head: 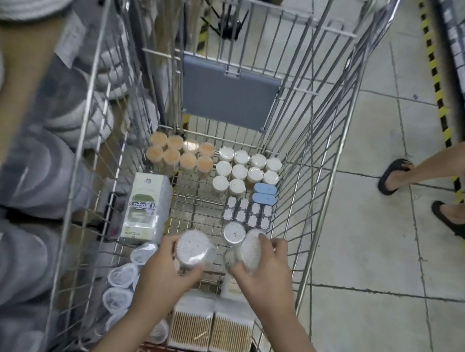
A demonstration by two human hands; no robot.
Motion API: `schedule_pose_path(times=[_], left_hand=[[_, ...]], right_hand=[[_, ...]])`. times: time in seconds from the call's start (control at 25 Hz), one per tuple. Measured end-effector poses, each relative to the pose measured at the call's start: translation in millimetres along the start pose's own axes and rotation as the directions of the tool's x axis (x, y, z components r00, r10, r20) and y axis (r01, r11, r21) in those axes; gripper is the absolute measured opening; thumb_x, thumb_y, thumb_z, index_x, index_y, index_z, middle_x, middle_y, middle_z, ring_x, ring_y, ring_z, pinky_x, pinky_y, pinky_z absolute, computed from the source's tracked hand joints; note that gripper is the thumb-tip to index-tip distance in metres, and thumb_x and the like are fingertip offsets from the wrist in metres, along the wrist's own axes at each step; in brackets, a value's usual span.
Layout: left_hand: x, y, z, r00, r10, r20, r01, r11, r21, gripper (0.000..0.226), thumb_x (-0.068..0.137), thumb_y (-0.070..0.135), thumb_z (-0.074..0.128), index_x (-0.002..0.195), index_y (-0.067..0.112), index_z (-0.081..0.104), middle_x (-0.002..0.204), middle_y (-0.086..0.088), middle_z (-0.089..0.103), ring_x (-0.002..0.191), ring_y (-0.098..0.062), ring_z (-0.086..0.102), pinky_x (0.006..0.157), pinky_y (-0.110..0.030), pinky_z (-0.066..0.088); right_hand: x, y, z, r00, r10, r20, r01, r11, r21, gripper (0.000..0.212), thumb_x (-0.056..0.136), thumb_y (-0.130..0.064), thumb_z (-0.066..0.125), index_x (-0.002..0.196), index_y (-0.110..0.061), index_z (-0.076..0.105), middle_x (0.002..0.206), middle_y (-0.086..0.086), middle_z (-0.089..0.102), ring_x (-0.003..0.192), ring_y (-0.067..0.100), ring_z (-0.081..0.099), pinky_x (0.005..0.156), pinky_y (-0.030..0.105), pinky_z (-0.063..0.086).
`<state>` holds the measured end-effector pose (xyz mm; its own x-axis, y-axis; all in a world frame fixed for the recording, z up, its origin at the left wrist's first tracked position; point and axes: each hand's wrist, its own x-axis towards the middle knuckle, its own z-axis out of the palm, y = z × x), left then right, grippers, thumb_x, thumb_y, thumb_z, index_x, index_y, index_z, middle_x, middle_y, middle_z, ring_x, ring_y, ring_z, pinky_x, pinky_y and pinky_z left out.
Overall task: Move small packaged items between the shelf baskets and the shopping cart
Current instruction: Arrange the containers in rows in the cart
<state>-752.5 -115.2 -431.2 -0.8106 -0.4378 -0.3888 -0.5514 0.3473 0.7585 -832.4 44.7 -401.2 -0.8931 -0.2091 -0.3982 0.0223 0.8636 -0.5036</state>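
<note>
I look down into a wire shopping cart (326, 190). My left hand (170, 269) grips a round clear tub of cotton swabs (194, 247) above the cart floor. My right hand (265, 269) grips a second, tilted tub of swabs (246, 252) just to the right. A third round tub (234, 232) stands upright behind them. Further back stand orange-lidded tubs (181, 155), white-lidded tubs (244, 168), two blue cases (264, 193) and small square packs (248, 214).
A green and white box (145, 210) lies at the cart's left side, clear lidded cups (121, 283) below it, two swab packs (210, 327) near me. Shelves with grey bundles (39, 175) run along the left. Another person's legs in black sandals (435, 195) stand on the right aisle.
</note>
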Motion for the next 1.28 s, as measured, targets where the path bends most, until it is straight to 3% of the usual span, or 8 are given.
schedule_pose_path(times=[0.28,0.4,0.64,0.84,0.96,1.08,1.16,1.28], left_hand=[[-79.5,66.8,-75.1,0.981,0.013,-0.196,-0.073,0.95,-0.302,0.04,0.081,0.023,0.071,0.116,0.029,0.052,0.107,0.012,0.062,0.099,-0.007,0.06,0.083,-0.027,0.051],[-129.4,97.9,-102.8,0.953,0.009,-0.302,-0.148,0.885,-0.441,0.045,0.072,0.045,0.072,0.111,0.029,0.057,0.1,0.012,0.067,0.093,-0.003,0.063,0.076,-0.02,0.05],[-234.6,132.8,-115.8,0.833,-0.124,-0.54,-0.269,0.762,-0.589,0.052,0.062,0.057,0.061,0.105,0.028,0.063,0.097,0.016,0.069,0.088,-0.001,0.064,0.07,-0.02,0.048],[-324.3,148.1,-90.6,0.712,-0.309,-0.631,-0.321,0.656,-0.683,0.036,0.069,0.042,0.073,0.102,0.03,0.064,0.092,0.011,0.072,0.086,-0.009,0.067,0.066,-0.029,0.051],[-386.3,146.1,-70.6,0.595,-0.42,-0.685,-0.358,0.624,-0.694,0.04,0.06,0.051,0.075,0.095,0.031,0.068,0.091,0.005,0.072,0.085,-0.013,0.067,0.073,-0.037,0.053],[-444.4,142.5,-62.0,0.482,-0.483,-0.731,-0.405,0.618,-0.674,0.045,0.054,0.06,0.072,0.09,0.033,0.07,0.094,0.0,0.072,0.092,-0.022,0.067,0.081,-0.047,0.053],[-478.8,143.7,-60.3,0.403,-0.505,-0.763,-0.42,0.638,-0.645,0.051,0.053,0.068,0.074,0.089,0.032,0.071,0.09,0.004,0.073,0.089,-0.017,0.067,0.078,-0.042,0.052],[-522.4,137.8,-55.9,0.29,-0.572,-0.768,-0.433,0.637,-0.638,0.031,0.073,0.053,0.068,0.092,0.029,0.064,0.081,0.011,0.069,0.08,-0.007,0.063,0.062,-0.026,0.045]], right_hand=[[-61.6,-65.0,-81.2,0.984,-0.169,0.05,0.123,0.864,0.488,0.055,0.084,-0.021,0.065,0.135,-0.026,0.048,0.121,-0.013,0.046,0.11,0.002,0.049,0.088,0.02,0.038],[-94.7,-90.5,-105.5,0.962,-0.257,0.092,0.127,0.718,0.684,0.048,0.085,-0.024,0.063,0.132,-0.025,0.05,0.127,-0.01,0.051,0.089,-0.012,0.06,0.093,0.031,0.043],[-149.0,-99.2,-124.8,0.843,-0.414,0.343,-0.137,0.451,0.882,0.078,0.049,-0.045,0.079,0.121,-0.021,0.061,0.119,0.007,0.066,0.105,0.024,0.064,0.094,0.049,0.049],[-198.1,-88.7,-136.9,0.663,-0.583,0.47,-0.156,0.507,0.848,0.064,0.061,-0.033,0.079,0.117,-0.007,0.061,0.104,0.018,0.069,0.077,0.023,0.069,0.062,0.041,0.058],[-233.8,-85.0,-134.6,0.524,-0.643,0.558,-0.178,0.558,0.81,0.082,0.047,-0.043,0.086,0.116,-0.006,0.063,0.099,0.019,0.069,0.084,0.03,0.067,0.074,0.05,0.056],[-272.5,-86.1,-127.2,0.388,-0.675,0.627,-0.166,0.618,0.768,0.082,0.047,-0.043,0.081,0.118,-0.008,0.062,0.098,0.015,0.07,0.085,0.028,0.067,0.071,0.042,0.055],[-302.3,-89.7,-123.9,0.298,-0.693,0.657,-0.145,0.647,0.749,0.082,0.046,-0.042,0.081,0.118,-0.009,0.062,0.097,0.011,0.072,0.084,0.024,0.069,0.071,0.04,0.055],[-341.5,-94.2,-113.6,0.181,-0.702,0.688,-0.136,0.675,0.725,0.074,0.05,-0.037,0.079,0.116,-0.01,0.062,0.094,0.009,0.073,0.079,0.022,0.07,0.062,0.035,0.056]])
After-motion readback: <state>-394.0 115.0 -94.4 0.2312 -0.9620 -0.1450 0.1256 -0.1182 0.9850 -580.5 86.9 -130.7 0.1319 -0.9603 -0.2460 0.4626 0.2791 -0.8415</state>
